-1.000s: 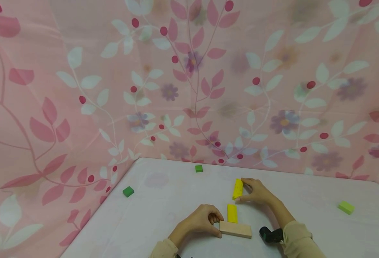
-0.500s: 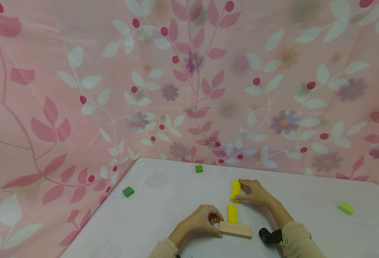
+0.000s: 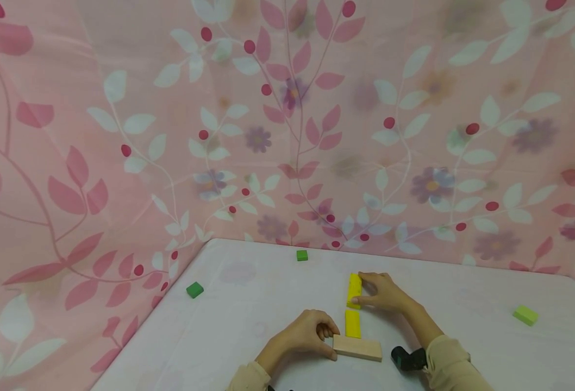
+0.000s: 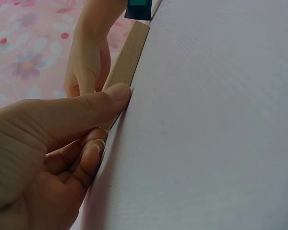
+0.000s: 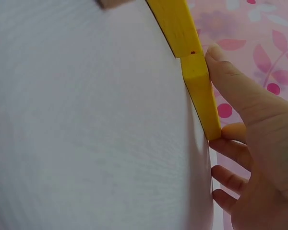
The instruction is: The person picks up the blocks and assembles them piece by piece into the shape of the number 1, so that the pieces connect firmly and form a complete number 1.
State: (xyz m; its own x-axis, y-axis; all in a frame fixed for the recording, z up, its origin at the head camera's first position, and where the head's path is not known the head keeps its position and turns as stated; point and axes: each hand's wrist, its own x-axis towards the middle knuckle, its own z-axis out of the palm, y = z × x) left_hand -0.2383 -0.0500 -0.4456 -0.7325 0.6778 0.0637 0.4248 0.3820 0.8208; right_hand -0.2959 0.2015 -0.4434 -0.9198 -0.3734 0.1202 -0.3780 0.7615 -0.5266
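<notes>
A plain wooden block point(image 3: 357, 347) lies flat near the front of the table, and my left hand point(image 3: 307, 335) pinches its left end, thumb on the near side. In the left wrist view the thumb point(image 4: 119, 92) overlaps the wood. One yellow block point(image 3: 352, 324) runs away from the wooden block's far side. Beyond it, roughly in line, lies a second yellow block point(image 3: 354, 290), which my right hand point(image 3: 382, 292) holds lengthwise between thumb and index finger. The two yellow blocks meet end to end in the right wrist view, with the right thumb point(image 5: 218, 53) beside their joint.
Two green blocks stand apart on the white table point(image 3: 263, 304): one at the back point(image 3: 301, 256), one darker block point(image 3: 195, 290) on the left. A light green block point(image 3: 525, 315) lies at the right. Pink floral cloth point(image 3: 287, 136) rises behind. A black wrist device point(image 3: 408, 359) sits by the right sleeve.
My right hand has slid the far yellow block leftward and slightly nearer, into line with the other yellow block. My left hand and the wooden block have stayed put.
</notes>
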